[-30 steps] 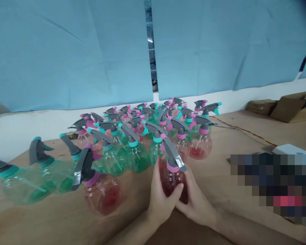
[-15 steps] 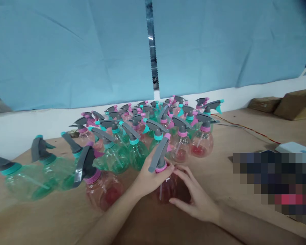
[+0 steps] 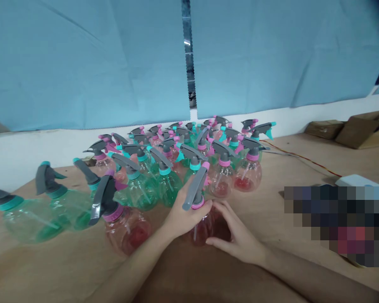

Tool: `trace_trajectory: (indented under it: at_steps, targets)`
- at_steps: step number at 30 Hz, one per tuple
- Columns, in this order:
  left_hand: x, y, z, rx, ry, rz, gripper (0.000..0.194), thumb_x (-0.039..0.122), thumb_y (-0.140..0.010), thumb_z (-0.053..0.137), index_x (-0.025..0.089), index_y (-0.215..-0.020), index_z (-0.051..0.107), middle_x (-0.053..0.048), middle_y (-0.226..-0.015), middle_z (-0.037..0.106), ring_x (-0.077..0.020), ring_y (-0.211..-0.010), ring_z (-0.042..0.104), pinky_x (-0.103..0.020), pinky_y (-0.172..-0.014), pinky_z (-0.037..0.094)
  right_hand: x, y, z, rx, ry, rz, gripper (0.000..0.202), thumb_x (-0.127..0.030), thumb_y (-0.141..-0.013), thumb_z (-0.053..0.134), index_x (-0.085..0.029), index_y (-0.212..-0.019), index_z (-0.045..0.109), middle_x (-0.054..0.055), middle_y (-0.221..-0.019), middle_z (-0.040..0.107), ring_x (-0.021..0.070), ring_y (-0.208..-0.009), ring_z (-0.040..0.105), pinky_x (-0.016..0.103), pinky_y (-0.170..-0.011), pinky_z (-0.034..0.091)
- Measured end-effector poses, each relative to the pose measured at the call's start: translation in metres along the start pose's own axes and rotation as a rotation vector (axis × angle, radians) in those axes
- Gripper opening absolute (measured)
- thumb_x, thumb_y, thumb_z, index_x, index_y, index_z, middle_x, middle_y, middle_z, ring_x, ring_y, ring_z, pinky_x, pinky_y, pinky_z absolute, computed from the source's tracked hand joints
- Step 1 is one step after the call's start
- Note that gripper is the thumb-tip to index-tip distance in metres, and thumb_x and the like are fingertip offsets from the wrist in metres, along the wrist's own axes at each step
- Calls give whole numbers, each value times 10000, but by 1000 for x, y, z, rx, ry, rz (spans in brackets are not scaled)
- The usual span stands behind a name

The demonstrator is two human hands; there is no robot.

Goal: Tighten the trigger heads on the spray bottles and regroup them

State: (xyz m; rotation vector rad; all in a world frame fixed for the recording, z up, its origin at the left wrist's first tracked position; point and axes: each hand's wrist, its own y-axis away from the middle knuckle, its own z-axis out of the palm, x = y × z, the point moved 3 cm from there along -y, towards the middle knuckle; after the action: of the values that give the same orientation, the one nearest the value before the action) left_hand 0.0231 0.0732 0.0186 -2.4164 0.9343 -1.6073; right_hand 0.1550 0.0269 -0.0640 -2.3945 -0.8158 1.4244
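A pink spray bottle point(image 3: 202, 231) with a grey spray head and pink collar stands upright on the wooden table point(image 3: 177, 273), near the front. My left hand point(image 3: 185, 212) is wrapped round its neck just at the collar. Beside it, my right hand point(image 3: 240, 240) curves along the bottle's right side, thumb and fingers apart, fingertips touching or very close to it. Another pink bottle point(image 3: 128, 229) leans a little to the left of my left arm. Just behind my hands is a pink bottle point(image 3: 221, 181) with a pink collar.
Several green and pink spray bottles crowd the table behind and left, including a green one point(image 3: 31, 221). Cardboard boxes point(image 3: 363, 128) sit at the back right, with a thin cable point(image 3: 303, 158) and a pale box point(image 3: 356, 181) before them. A blurred patch covers the right side.
The view has shifted slightly. My right hand has come slightly closer round the bottle's side; my left hand keeps its hold on the neck.
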Motion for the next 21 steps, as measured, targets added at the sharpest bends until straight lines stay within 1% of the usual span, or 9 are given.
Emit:
trace_trajectory:
  at_steps: [3,5,7,9,11,12,15,18,21]
  targets:
    - [-1,0,0,11,-29,-13,227,209,-718,555,190,-940,512,4,-783,544,-111,-584,483,-289,-604,454,0,-1,0,-10,-4,16,691,-345,-796,631,-279,-1346,218,95,-1300,367,258,-1212,369,455,-1022,334]
    - [-1,0,0,7,-32,-20,207,195,-717,550,186,-917,500,19,-750,521,-93,-539,443,-282,-581,444,0,-2,-1,-16,-12,19,679,-346,-799,626,-279,-1344,225,93,-1295,376,257,-1203,378,451,-1012,346]
    - [-1,0,-1,2,-29,-12,229,174,-709,549,182,-932,497,3,-794,530,-112,-604,488,-300,-635,457,-1,-2,-1,-27,-20,26,668,-345,-804,620,-277,-1343,231,91,-1280,392,252,-1176,403,436,-987,374]
    - [-1,-1,-2,-11,-18,6,304,154,-703,550,184,-1001,496,-35,-919,551,-157,-782,545,-333,-750,458,-1,-2,-1,-33,-19,30,668,-348,-805,619,-274,-1343,231,90,-1264,406,249,-1151,421,426,-965,393]
    - [0,-2,-3,-43,-2,14,385,144,-704,549,197,-1079,483,-58,-1027,541,-186,-931,537,-349,-833,438,0,-1,0,-34,-9,35,671,-355,-802,619,-271,-1343,231,91,-1254,414,251,-1125,437,425,-944,406]
    - [-1,-2,-3,-63,6,11,409,145,-706,547,203,-1105,475,-60,-1035,540,-191,-957,532,-351,-845,435,1,-1,0,-33,-6,39,674,-357,-801,620,-271,-1344,231,91,-1245,419,250,-1102,451,424,-930,415]
    - [-1,-3,-3,-109,38,-25,413,165,-722,536,209,-1126,463,-45,-949,555,-184,-894,557,-343,-799,459,2,-1,1,-37,-24,51,675,-356,-795,625,-274,-1342,238,88,-1216,434,230,-1013,496,400,-874,451]
    - [-1,-2,-1,-120,69,-49,444,173,-730,523,217,-1160,423,-29,-899,569,-170,-821,576,-325,-745,476,2,-1,0,-42,-52,56,689,-351,-785,638,-272,-1342,242,89,-1235,420,233,-1049,478,377,-861,459]
    - [-2,-2,-1,-76,-5,-38,410,157,-708,524,218,-1107,454,-27,-911,578,-170,-799,573,-328,-728,476,3,-2,0,-52,-62,67,689,-350,-782,643,-274,-1339,246,85,-1242,417,230,-1059,470,374,-866,453]
